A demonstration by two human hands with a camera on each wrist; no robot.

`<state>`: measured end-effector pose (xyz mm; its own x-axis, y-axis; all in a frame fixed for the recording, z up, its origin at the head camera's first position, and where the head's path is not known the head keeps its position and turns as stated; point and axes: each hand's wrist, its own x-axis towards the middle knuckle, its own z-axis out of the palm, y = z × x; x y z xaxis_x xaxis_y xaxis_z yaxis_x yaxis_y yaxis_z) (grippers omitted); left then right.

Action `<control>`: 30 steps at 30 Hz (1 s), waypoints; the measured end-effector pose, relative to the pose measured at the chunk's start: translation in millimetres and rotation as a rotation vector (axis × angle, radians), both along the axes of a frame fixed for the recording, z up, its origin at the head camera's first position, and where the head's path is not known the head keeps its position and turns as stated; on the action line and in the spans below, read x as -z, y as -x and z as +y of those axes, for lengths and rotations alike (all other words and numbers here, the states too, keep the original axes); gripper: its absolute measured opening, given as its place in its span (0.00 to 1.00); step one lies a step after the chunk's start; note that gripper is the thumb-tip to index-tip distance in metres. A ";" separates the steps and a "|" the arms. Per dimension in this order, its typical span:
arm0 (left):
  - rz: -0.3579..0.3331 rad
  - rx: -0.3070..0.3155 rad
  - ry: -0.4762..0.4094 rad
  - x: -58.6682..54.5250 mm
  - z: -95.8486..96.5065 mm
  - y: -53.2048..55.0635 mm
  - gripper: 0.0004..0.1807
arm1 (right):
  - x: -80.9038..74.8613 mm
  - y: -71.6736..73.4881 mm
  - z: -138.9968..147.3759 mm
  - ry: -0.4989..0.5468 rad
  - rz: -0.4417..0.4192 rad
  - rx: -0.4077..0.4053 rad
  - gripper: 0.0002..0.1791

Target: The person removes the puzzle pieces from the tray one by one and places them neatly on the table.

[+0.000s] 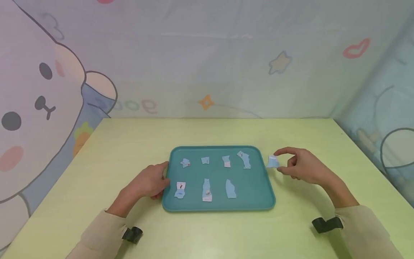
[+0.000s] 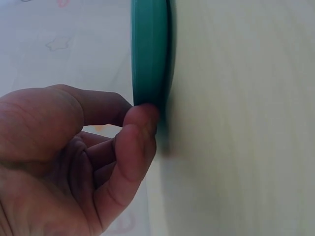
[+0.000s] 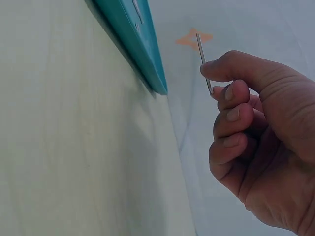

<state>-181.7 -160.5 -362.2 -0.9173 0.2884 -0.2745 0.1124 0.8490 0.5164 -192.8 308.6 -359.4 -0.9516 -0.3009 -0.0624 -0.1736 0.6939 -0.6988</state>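
A teal tray (image 1: 255,201) lies on the table, with several flat puzzle pieces of irregular outline set in two rows. They are light blue, some with white or pinkish parts; one tall piece (image 1: 206,189) bears a small round print. At the tray's left side, my left hand (image 1: 150,181) holds the rim between thumb and fingers; the left wrist view shows the fingertips against the tray edge (image 2: 150,54). Just past the right rim, my right hand (image 1: 304,167) pinches another light-blue puzzle piece (image 1: 273,162) by its side. Edge-on in the right wrist view, that thin piece (image 3: 203,56) sits above the table.
The pale yellow-green table (image 1: 210,233) extends around the tray. Behind it hangs a printed cloth (image 1: 194,54) with a bear, stars and hearts. A dark band (image 1: 132,234) is on the left sleeve, another dark band (image 1: 326,224) on the right.
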 end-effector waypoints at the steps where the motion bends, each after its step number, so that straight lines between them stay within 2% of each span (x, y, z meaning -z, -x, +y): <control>1: 0.001 -0.001 0.003 -0.1 -0.8 0.1 0.38 | 0.2 1.8 1.2 0.004 -0.002 0.001 0.27; 15: 0.004 -0.012 -0.004 -0.5 -9.0 2.4 0.38 | 6.7 24.2 10.5 0.024 -0.001 0.017 0.25; 30: -0.015 -0.050 0.013 -0.2 -7.3 1.5 0.38 | 22.0 51.3 13.2 0.019 -0.035 0.009 0.25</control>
